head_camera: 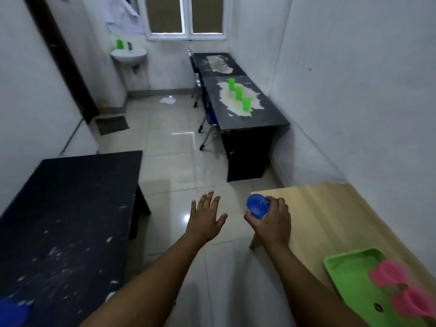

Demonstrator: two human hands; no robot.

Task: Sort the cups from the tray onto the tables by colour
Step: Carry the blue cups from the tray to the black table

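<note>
My right hand (273,220) grips a blue cup (257,206), held tilted over the near corner of the wooden table (330,213). My left hand (206,215) floats over the floor between the tables, fingers spread, holding nothing. A green tray (349,274) lies at the lower right on the wooden table, with two pink cups (389,272) (415,303) on it. Three green cups (231,83) (238,93) (246,104) stand in a row on the far black table (264,114). Another blue cup (11,312) shows at the bottom left on the near black table (70,208).
A wash basin (128,55) with a green cup (119,44) hangs on the back wall under a window. Another black table (219,63) stands at the far end. A chair (207,114) is tucked beside the far tables. Tiled floor runs between the tables.
</note>
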